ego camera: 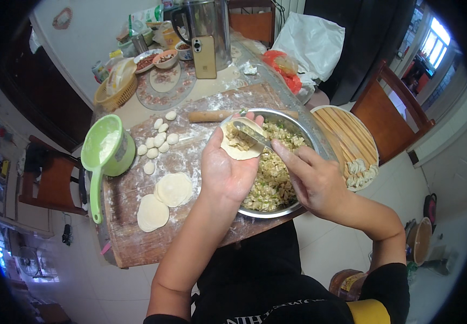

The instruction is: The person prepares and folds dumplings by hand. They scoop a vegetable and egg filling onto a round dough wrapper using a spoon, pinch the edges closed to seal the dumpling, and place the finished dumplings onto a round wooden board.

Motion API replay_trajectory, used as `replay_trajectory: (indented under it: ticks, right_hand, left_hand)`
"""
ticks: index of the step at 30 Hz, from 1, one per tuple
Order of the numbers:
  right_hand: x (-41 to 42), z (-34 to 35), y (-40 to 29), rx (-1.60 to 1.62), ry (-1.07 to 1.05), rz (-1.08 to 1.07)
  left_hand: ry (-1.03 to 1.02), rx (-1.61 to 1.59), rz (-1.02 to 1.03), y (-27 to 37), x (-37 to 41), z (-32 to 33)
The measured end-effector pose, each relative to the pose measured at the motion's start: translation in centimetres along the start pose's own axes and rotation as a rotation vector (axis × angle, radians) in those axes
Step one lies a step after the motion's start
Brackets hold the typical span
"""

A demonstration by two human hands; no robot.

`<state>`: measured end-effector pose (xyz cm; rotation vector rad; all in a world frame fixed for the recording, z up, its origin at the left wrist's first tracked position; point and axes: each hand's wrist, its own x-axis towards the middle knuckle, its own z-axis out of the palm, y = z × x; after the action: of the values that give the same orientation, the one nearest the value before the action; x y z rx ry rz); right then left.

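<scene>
A round dough wrapper (241,153) lies across the fingers and palm of my left hand (229,174), above the near left part of a steel bowl. Chopped filling (236,139) sits on the wrapper. My right hand (318,178) grips a flat metal utensil (253,135), whose blade rests against that filling; its handle is hidden in my fist. The steel bowl (253,214) holds more chopped filling (274,182) with green bits. Left of my left wrist, two overlapping stacks of wrappers (173,189) (153,213) lie on a floured wooden board (124,247).
Several dough balls (159,140) and a rolling pin (207,116) lie on the board. A green scoop of flour (128,156) stands left. Folded dumplings (359,172) sit on a round slatted tray (344,129) at right. A phone (204,57) leans against a pitcher (221,32) behind.
</scene>
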<state>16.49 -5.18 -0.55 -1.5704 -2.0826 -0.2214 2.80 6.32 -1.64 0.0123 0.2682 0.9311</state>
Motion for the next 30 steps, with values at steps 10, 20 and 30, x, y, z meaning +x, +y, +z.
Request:
replay_trajectory:
  ticks: [10,20,30]
  right_hand:
    - [-2.0,-3.5,-0.5,-0.208,-0.124,-0.013]
    - [-1.0,-2.4,1.3,0.423,-0.053,0.246]
    - [2.0,-3.8,1.9,1.391,-0.369,0.943]
  left_hand:
    - [-0.059,0.116,-0.01,2.4,-1.1,0.0]
    - [-0.087,0.153,0.001,3.1,-1.6,0.0]
    - [-0.071,0.068,0.001,2.0,-2.1,0.4]
